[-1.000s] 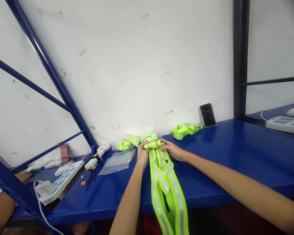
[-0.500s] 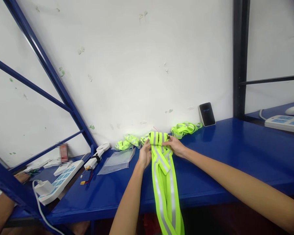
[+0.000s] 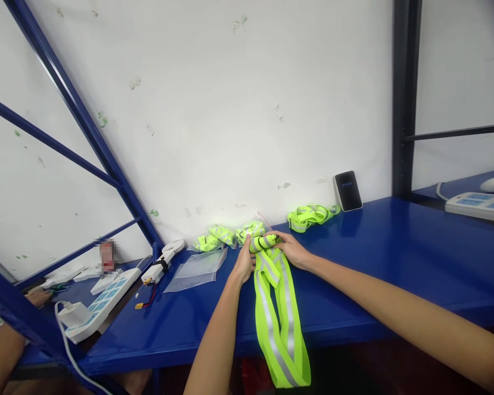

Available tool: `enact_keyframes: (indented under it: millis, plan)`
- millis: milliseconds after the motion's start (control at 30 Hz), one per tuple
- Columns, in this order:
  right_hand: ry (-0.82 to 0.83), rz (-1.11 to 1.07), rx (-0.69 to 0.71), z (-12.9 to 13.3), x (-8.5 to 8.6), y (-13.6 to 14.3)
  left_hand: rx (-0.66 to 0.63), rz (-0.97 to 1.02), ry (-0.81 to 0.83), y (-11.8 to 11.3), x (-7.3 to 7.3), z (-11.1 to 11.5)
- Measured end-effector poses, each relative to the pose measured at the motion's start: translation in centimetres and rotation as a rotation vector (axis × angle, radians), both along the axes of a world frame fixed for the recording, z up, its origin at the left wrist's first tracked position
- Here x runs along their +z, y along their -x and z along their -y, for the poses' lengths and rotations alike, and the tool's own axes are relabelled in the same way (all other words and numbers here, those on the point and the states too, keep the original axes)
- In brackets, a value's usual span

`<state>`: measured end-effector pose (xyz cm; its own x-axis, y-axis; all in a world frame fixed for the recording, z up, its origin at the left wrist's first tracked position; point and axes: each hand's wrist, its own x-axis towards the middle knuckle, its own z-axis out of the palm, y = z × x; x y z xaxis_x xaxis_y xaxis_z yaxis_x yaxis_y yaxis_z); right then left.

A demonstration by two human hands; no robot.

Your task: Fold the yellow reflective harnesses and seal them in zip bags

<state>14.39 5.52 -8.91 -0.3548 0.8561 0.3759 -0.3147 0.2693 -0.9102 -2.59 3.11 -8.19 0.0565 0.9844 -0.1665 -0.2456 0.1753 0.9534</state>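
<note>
Both hands grip a neon-yellow reflective strap (image 3: 290, 329) with silver stripes, its upper end rolled into a short bundle. My left hand (image 3: 244, 262) closes on the left end of that roll, and my right hand (image 3: 292, 249) pinches its right end, where a dark piece shows. Below the hands the strap runs down in loops across the table and hangs over its front edge. Just behind the roll sit bagged yellow straps (image 3: 220, 236). Another loose reflective strap (image 3: 310, 217) lies in a heap by the wall, to the right.
Clear plastic bags (image 3: 200, 270) lie left of my hands on the blue table (image 3: 374, 263). Beyond them are a white handheld fan (image 3: 164, 260) with wires and a power strip (image 3: 102, 307). A small clock display (image 3: 348, 191) leans at the wall. Another person's hand (image 3: 37, 297) is far left.
The roll at the strap's upper end has turned over and become tighter. The hanging end has risen, so its bottom loop now shows. Both hands stay in nearly the same place.
</note>
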Motion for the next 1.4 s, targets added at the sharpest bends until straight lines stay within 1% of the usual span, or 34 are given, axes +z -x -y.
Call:
enact_keyframes:
  millis: [67, 133, 233, 300, 367, 433, 500, 533, 600, 700, 733, 767, 833, 933, 1000, 1100, 1167, 1200, 1267, 1333, 1400]
  plan:
    - [0.017, 0.000, 0.017, 0.2, -0.1, 0.1, -0.026, -0.008, 0.035, 0.1, 0.0, 0.0]
    - [0.092, -0.048, 0.044, 0.2, -0.2, 0.2, -0.063, 0.026, 0.023, 0.0, 0.0, 0.0]
    - [0.223, -0.148, 0.048, -0.1, 0.1, 0.1, -0.060, 0.128, -0.093, -0.6, 0.1, 0.1]
    - [0.258, -0.178, 0.048, -0.3, 0.4, -0.2, -0.029, 0.191, -0.185, -1.0, 0.2, 0.0]
    - [0.289, -0.143, 0.098, -0.5, 0.6, -0.5, -0.005, 0.220, -0.258, -1.2, 0.2, 0.0]
    - [0.310, -0.073, 0.183, -0.7, 0.4, -0.7, 0.007, 0.220, -0.308, -1.1, 0.1, 0.0]
    - [0.280, -0.019, 0.224, -0.8, 0.2, -0.8, 0.002, 0.196, -0.326, -1.0, 0.1, 0.2]
    - [0.243, -0.001, 0.212, -0.8, 0.1, -0.9, -0.013, 0.178, -0.322, -0.9, 0.1, 0.3]
    - [0.137, 0.030, 0.122, -0.9, 0.2, -1.0, -0.059, 0.145, -0.305, -0.8, 0.2, 0.6]
    - [-0.064, 0.092, -0.037, -0.8, 0.9, -1.2, -0.113, 0.131, -0.303, -0.7, 0.4, 0.9]
    - [-0.118, 0.105, -0.057, -0.8, 1.2, -1.3, -0.117, 0.137, -0.315, -0.7, 0.5, 0.9]
    - [-0.146, 0.112, -0.046, -0.7, 1.4, -1.4, -0.112, 0.146, -0.333, -0.7, 0.5, 0.9]
    - [-0.103, 0.099, 0.062, -0.5, 1.7, -1.4, -0.085, 0.164, -0.373, -0.6, 0.6, 0.8]
    - [0.101, 0.058, 0.263, -0.1, 1.7, -1.5, -0.042, 0.174, -0.396, -0.6, 0.5, 0.6]
    - [0.204, 0.029, 0.344, 0.2, 1.8, -1.7, -0.022, 0.175, -0.387, -0.6, 0.4, 0.4]
    - [0.266, 0.004, 0.459, 0.9, 2.4, -2.1, 0.047, 0.189, -0.395, -0.4, 0.2, 0.1]
    - [0.281, -0.014, 0.500, 1.3, 3.0, -2.2, 0.095, 0.206, -0.408, -0.3, 0.1, -0.2]
    - [0.286, -0.028, 0.498, 1.4, 3.1, -2.1, 0.108, 0.214, -0.412, -0.2, 0.0, -0.3]
    - [0.296, -0.076, 0.439, 1.4, 3.0, -1.6, 0.106, 0.220, -0.417, -0.2, 0.0, -0.4]
    - [0.306, -0.130, 0.306, 0.9, 2.3, -0.7, 0.085, 0.204, -0.423, -0.3, -0.1, -0.4]
    - [0.290, -0.178, 0.107, 0.2, 1.0, 0.1, 0.072, 0.180, -0.422, -0.5, -0.2, -0.3]
